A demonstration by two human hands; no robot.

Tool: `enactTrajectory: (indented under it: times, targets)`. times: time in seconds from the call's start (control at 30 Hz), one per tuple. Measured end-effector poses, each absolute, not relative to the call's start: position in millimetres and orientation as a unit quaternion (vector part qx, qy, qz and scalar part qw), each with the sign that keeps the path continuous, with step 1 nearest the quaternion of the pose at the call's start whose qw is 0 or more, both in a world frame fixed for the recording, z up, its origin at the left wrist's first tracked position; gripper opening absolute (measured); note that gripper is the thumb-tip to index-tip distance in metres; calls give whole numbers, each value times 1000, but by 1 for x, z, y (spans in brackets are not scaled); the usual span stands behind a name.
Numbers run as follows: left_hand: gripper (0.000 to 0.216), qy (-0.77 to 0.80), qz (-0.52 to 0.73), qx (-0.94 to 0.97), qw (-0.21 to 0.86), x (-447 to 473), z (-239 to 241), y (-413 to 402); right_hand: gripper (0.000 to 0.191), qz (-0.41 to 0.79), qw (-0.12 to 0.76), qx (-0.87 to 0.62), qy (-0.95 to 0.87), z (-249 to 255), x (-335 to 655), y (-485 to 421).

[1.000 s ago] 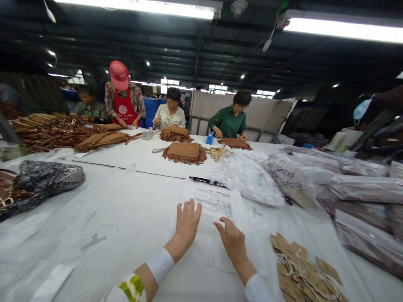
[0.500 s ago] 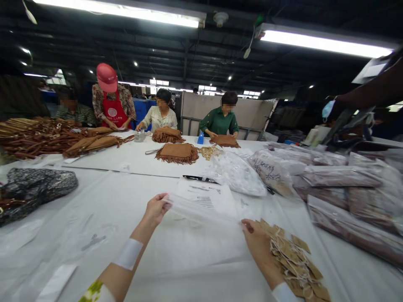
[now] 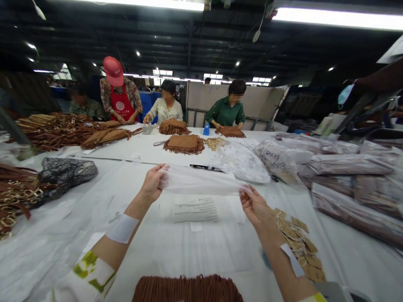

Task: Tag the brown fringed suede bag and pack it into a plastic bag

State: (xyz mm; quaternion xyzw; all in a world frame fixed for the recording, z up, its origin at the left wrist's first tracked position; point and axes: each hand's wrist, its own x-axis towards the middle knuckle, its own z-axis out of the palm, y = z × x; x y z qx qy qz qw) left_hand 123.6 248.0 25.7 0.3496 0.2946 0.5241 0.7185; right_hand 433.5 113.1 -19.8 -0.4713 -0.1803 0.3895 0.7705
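Head view: both hands up over the worktop, left hand & right hand well apart, each pinched on one end of a clear plastic bag so it hangs stretched flat btwn them. Below it lies a printed sheet. Fringed brown piece sits at near edge, w/ paper tags just beside right wrist, within reach.

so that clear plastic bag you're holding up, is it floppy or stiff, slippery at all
Probably floppy: the clear plastic bag sags between the left hand and right hand. Likely very light, since fingertip pinches hold it. Its glossy film looks slippery, so it may slide from a loose grip.
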Motion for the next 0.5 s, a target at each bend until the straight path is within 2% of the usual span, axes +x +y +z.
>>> enactTrajectory:
  times: [0.03, 0.1, 0.17, 0.2, 0.3, 0.33, 0.4, 0.5]
  targets:
    - [29, 289, 539, 365, 702, 119, 32, 247, 36, 371, 768, -475, -217, -16, 431, 111]
    - [29, 284, 572, 388, 665, 105, 34, 244, 56, 308, 717, -528, -335, -16, 428, 102]
    - [27, 301, 597, 377, 641, 85, 21, 243, 78, 224, 591, -629, -453, -30, 431, 94]
    - [26, 316, 604, 350, 642, 74, 9, 243, 83, 193, 506, -690, -479, -42, 434, 92]
    - [22, 359, 599, 225, 679, 39, -39, 240, 73, 157, 275, -843, -435, -86, 445, 96]
    - [20, 368, 596, 210, 682, 28, -55, 238, 71, 154, 238, -865, -413, -100, 448, 100]
    - [10, 398, 578, 167, 692, 9, -82, 231, 73, 144, 204, -886, -390, -124, 448, 110]
    - [8, 462, 572, 108, 669, -8, -105, 220, 72, 127, 199, -895, -379, -145, 441, 121]
